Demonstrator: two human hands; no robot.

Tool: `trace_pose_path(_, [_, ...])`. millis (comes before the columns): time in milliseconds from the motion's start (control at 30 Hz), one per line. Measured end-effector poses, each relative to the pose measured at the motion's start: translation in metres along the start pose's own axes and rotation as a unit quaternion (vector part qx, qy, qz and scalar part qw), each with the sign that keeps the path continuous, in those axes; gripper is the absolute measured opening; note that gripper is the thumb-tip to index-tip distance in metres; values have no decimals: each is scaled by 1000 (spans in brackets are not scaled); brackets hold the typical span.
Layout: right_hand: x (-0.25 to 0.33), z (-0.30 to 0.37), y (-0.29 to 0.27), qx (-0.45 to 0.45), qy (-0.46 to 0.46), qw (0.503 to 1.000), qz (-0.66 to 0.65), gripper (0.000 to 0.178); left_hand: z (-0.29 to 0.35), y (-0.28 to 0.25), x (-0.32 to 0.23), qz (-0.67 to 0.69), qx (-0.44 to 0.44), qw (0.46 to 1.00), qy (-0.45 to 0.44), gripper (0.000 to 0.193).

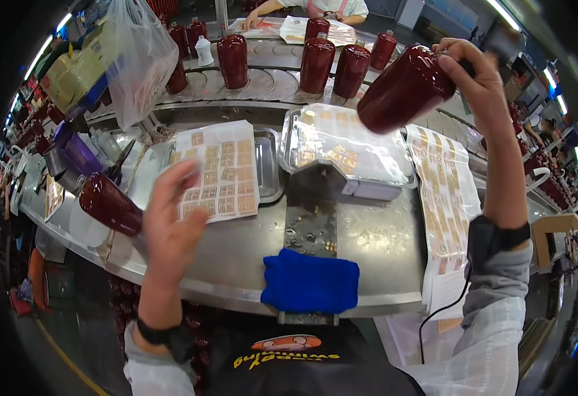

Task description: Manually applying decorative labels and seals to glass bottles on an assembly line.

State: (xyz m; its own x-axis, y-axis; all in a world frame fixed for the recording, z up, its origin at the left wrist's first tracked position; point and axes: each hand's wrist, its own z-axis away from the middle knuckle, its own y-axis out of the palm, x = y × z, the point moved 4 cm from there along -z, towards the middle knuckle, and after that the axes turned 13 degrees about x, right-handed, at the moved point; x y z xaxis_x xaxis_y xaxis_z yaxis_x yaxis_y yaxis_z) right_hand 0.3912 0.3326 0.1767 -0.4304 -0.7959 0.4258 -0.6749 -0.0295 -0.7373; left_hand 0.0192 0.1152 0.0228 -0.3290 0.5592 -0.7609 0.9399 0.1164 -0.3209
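Cloth, blue [312, 284], lies at the table's [378, 231] near edge. My left hand [173, 218], blurred, is spread with nothing visibly held; a red bottle [109, 203] leans just beside it. Gold labels [228, 174] remain on the gapped sheet [223, 130]. My right hand [477, 76] grips another bottle's [404, 89] neck end, lifted and tilted — whether it's labelled, I can't tell. Beyond, more bottles [317, 64] stand on the conveyor [266, 86].

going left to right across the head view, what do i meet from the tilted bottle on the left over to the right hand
Tilted dark red bottle → left hand → sheet of gold labels → blue cloth → raised dark red bottle → right hand
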Motion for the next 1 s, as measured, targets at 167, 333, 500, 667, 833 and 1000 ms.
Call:
trace_pose_path(167, [75, 52, 66, 71, -12, 902, -426, 11, -56, 110, -1, 437, 262, 855, -99, 79])
trace_pose_path(333, [58, 113, 157, 25, 164, 823, -543, 19, 5, 166, -16, 717, 227, 616, -232, 80])
trace_pose_path(500, [53, 164, 191, 54, 282, 849, -443, 43, 13, 154, -1, 531, 181, 766, -315, 61])
trace_pose_path(667, [56, 167, 205, 67, 273, 880, -383, 46, 8, 158, 5, 510, 132, 793, -308, 51])
trace_pose_path(833, [60, 165, 209, 112, 287, 873, -380, 47, 2, 149, 1, 481, 152, 809, -303, 54])
trace_pose_path(1000, [63, 162, 201, 89, 231, 925, -287, 48, 3, 146, 7, 375, 116, 873, -289, 71])
